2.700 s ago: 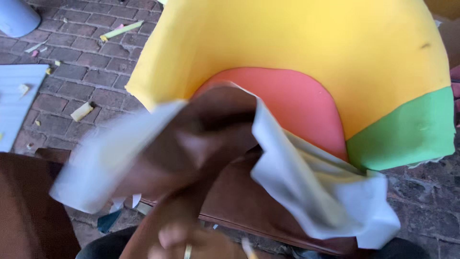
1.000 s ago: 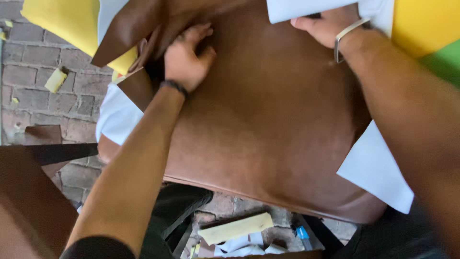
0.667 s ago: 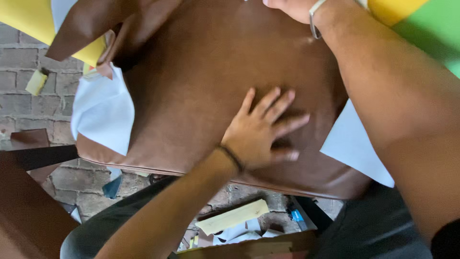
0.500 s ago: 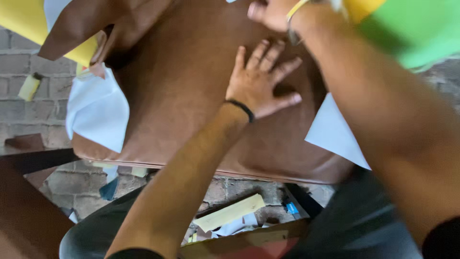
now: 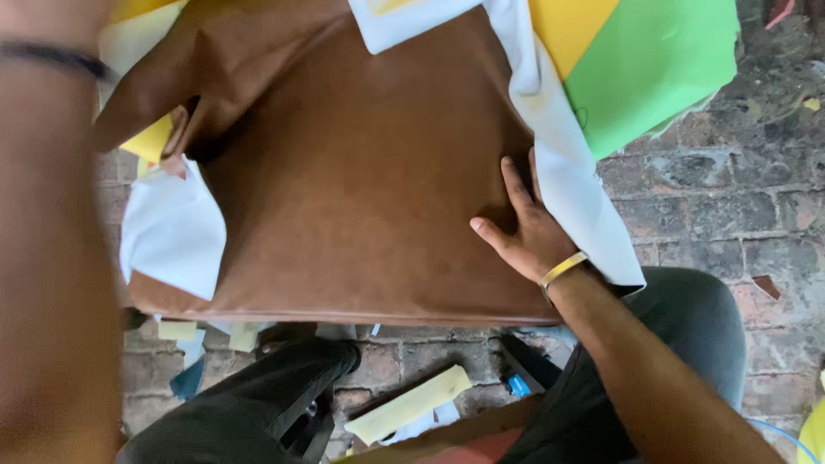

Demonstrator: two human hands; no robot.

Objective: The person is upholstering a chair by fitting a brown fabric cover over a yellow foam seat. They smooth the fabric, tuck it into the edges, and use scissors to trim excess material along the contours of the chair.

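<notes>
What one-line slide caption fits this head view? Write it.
Right hand flat on a brown covering with white backing, over brick floor.

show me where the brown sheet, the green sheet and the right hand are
brown sheet [image 5: 361,198], head view, middle of its flat top.
green sheet [image 5: 653,69], head view, centre of its visible face.
right hand [image 5: 528,228], head view, back of the hand pressed on the brown sheet.

Matt brown leatherette sheet [image 5: 361,180] with white cloth backing [image 5: 172,232] lies over rough brick floor [image 5: 705,198].
</notes>
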